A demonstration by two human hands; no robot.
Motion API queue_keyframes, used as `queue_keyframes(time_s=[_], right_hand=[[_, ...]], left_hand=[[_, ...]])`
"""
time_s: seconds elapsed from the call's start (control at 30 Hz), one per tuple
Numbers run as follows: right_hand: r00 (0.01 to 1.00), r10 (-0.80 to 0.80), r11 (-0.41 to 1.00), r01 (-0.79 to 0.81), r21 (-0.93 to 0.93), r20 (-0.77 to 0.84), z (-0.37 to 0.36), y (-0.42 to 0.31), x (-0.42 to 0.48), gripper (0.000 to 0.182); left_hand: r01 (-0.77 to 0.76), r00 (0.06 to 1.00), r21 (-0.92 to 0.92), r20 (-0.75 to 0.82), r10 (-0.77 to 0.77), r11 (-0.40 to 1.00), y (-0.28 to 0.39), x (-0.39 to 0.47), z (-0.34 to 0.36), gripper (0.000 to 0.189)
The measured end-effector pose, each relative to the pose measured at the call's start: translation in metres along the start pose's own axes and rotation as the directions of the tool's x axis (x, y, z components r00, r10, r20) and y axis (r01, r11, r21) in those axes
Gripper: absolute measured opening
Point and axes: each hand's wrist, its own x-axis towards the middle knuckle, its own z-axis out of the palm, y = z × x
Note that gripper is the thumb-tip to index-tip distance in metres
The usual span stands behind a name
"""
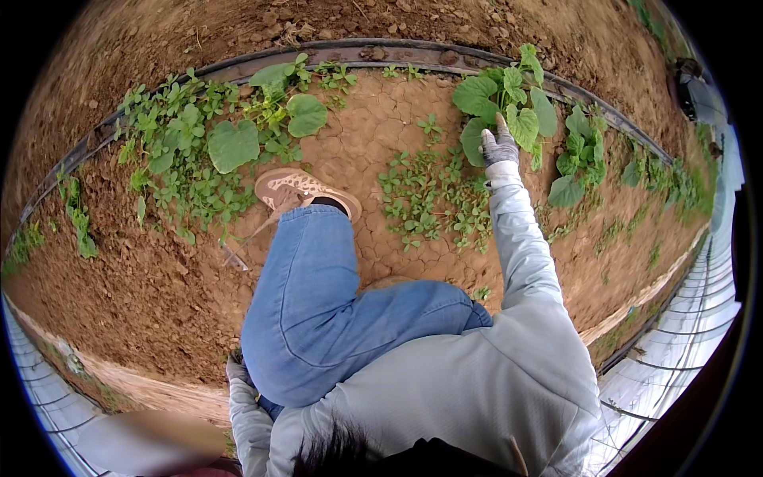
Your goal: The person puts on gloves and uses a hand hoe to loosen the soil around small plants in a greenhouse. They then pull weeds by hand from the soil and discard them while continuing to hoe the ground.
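Observation:
My right hand [499,146], in a grey-and-white glove, reaches out to a broad-leaved vine plant [523,124], possibly a cucumber or melon. Its index finger is stretched out against the leaves and its other fingers are partly bent; no grip on a stem shows. Low-growing weeds [435,200] spread over the soil just left of that forearm. Down by my bent knee is my gloved left hand [237,368], mostly hidden by the knee and sleeve, so what it holds cannot be made out. Beside my patterned shoe [307,186] lies a small metal blade [235,257], seemingly with a thin handle.
Another vine plant [233,146] stands among dense weeds at the left, and a further one [577,156] grows at the right. A dark drip hose or film strip [417,53] curves behind the plants. Ribbed greenhouse film [685,340] bounds the right. Another person [697,92] is at the far right.

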Motion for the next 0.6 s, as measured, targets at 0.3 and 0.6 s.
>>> queue_keyframes(time_s=[0.3, 0.6], right_hand=[[0.578, -0.474, 0.873, 0.208, 0.441, 0.664, 0.121, -0.192, -0.114, 0.039], [-0.250, 0.168, -0.038, 0.965, 0.260, 0.953, 0.243, -0.300, -0.260, 0.059]], left_hand=[[0.024, 0.996, 0.126, 0.082, -0.034, 0.992, 0.144, -0.043, 0.018, 0.044], [-0.343, 0.933, 0.378, 0.035, 0.357, 0.860, 0.301, -0.159, -0.018, 0.040]])
